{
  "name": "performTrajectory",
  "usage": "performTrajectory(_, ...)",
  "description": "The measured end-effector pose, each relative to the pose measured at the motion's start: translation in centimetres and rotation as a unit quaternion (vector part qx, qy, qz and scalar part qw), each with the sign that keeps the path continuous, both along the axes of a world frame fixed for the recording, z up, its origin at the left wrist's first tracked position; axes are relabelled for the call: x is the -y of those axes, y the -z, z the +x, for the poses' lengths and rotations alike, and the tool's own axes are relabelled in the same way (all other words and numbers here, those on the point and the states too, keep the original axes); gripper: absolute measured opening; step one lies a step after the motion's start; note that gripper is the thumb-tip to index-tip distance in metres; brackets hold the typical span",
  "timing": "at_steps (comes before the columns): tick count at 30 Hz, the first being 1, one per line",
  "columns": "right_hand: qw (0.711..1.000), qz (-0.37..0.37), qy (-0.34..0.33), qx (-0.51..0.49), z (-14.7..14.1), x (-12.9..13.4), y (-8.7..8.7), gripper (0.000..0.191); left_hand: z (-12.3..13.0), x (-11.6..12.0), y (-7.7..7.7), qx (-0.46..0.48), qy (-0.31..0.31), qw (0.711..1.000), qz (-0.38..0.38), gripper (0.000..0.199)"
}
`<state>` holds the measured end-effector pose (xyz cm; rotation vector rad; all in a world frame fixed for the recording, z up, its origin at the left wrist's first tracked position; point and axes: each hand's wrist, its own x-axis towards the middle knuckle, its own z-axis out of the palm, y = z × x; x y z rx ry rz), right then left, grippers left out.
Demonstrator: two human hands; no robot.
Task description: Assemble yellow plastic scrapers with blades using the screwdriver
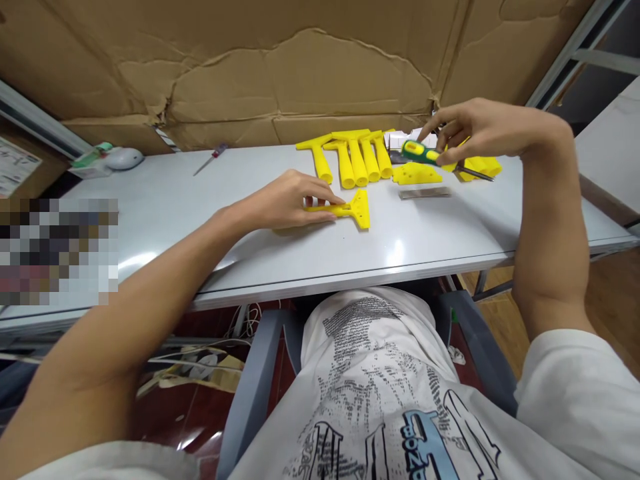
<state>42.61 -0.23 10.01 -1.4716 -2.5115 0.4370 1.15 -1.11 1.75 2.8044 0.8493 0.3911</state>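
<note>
My left hand (295, 200) is closed around the handle of a yellow plastic scraper (361, 210), lying low over the white table with its wide head pointing right. Between the thumb and fingers of my raised right hand (475, 130) is a screwdriver (421, 152) with a green and yellow handle. Its metal shaft points right and slightly down. Behind the hands, several more yellow scraper handles (357, 160) lie in a row. Yellow flat plates (417, 174) and a thin metal blade strip (425, 193) lie to their right. More yellow pieces (483, 167) are partly hidden behind my right hand.
A small thin screwdriver (210, 160) rests at the back left of the table (250, 267). Farther left are a white computer mouse (124, 158) and a green and white box (93, 160). A cardboard sheet (300, 80) stands along the table's back edge. Grey chair armrests (255, 393) flank my body.
</note>
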Motion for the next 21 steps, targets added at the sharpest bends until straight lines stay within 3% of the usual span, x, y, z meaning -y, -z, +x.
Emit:
performTrajectory(3, 0.988, 0.027, 0.151, 0.031, 1.1, -0.1, -0.1, 0.063, 0.0, -0.1, 0.0, 0.01, 0.007, 1.0, 0.002, 0.046)
performTrajectory(5, 0.977, 0.006, 0.198, 0.075, 1.0, -0.2, 0.2, 0.063, -0.1, -0.1, 0.1, 0.011, 0.005, 1.0, 0.001, 0.045)
performTrajectory(9, 0.969, -0.023, 0.202, 0.142, -0.1, -0.8, 1.3, 0.057, 0.0, -0.1, 0.1, 0.003, 0.0, 1.0, -0.007, 0.046)
performTrajectory(15, 0.955, -0.032, 0.243, 0.166, -0.9, -1.9, 3.0, 0.057, 0.1, -0.2, 0.1, 0.002, 0.006, 1.0, 0.001, 0.045)
performTrajectory(21, 0.955, -0.033, 0.232, 0.181, -1.0, -2.0, 3.2, 0.049, 0.0, -0.1, 0.1, -0.001, 0.001, 1.0, 0.002, 0.047)
